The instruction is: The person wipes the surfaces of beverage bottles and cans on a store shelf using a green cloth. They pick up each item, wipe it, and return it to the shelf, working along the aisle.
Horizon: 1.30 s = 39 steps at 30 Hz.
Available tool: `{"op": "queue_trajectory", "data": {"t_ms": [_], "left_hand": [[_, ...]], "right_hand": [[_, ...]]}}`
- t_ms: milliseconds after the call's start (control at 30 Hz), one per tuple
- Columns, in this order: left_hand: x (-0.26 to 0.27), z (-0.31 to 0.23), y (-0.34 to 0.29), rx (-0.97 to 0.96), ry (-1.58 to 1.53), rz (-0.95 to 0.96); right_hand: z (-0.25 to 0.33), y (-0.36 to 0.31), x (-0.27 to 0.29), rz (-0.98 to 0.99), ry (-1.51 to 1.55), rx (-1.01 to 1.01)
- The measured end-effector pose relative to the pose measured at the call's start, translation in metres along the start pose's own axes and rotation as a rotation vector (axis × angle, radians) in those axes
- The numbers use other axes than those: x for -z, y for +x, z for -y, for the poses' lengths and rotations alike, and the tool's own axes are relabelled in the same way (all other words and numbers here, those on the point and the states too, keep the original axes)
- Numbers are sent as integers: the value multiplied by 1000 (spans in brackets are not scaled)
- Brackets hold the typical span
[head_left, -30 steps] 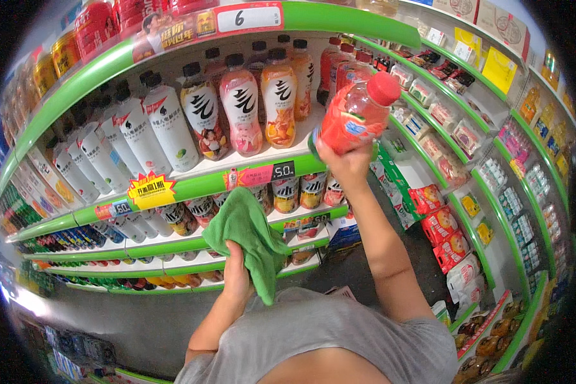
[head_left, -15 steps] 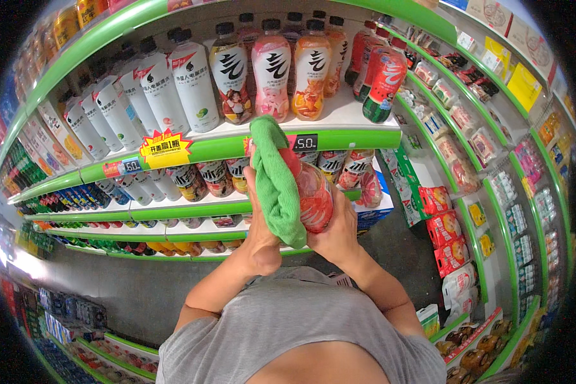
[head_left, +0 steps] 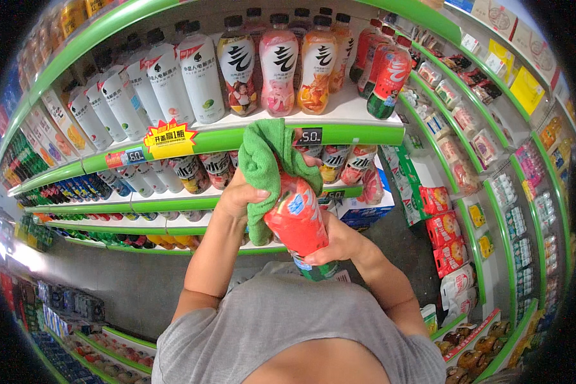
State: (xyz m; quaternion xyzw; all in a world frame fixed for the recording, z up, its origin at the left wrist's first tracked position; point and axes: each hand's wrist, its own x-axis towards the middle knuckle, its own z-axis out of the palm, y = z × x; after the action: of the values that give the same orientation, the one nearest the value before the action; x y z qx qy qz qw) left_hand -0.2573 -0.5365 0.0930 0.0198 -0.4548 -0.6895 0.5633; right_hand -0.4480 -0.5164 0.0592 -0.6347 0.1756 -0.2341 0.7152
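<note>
My right hand (head_left: 335, 246) grips the lower part of a red drink bottle (head_left: 297, 221), held tilted in front of my chest. My left hand (head_left: 244, 192) presses a green cloth (head_left: 265, 163) over the bottle's top, and the cloth hides the cap. Both hands are close together below the green shelf edge (head_left: 358, 134). Behind them stand rows of tall bottles, white, pink and orange (head_left: 278, 64).
Green-edged shelves curve all around me. Red bottles (head_left: 387, 70) stand at the shelf's right end. Snack packets (head_left: 445, 227) fill the right-hand shelves. Lower shelves (head_left: 147, 205) hold more bottles and cans. A grey floor (head_left: 109, 275) lies below left.
The red bottle came down from shelf height to chest height. The green cloth moved onto it, and the left hand now covers the bottle's top with it.
</note>
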Motion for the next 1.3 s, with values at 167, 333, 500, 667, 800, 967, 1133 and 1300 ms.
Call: {"op": "queue_trajectory", "data": {"t_ms": [167, 333, 500, 667, 800, 967, 1133, 1300], "left_hand": [[-6, -14, 3, -61, 231, -53], [-38, -13, -11, -155, 596, -426], [-15, -6, -19, -60, 55, -475], [-27, -17, -7, -1, 188, -332], [-8, -8, -7, 106, -224, -189], [-28, -9, -13, -19, 196, -205], [-13, -4, -10, 19, -138, -181], [-33, 23, -27, -256, 552, -394]], "right_hand": [[5, 4, -16, -224, -266, 107], [-2, 7, -32, -753, -1100, 188], [-6, 5, -27, -794, -1315, 327], [-20, 4, -22, -814, -1315, 430], [-23, 0, -21, -749, -1227, 430], [-17, -2, -21, -742, -1245, 467], [-10, -3, -28, -612, -858, 296], [-1, 3, -33, -759, -898, 271]]}}
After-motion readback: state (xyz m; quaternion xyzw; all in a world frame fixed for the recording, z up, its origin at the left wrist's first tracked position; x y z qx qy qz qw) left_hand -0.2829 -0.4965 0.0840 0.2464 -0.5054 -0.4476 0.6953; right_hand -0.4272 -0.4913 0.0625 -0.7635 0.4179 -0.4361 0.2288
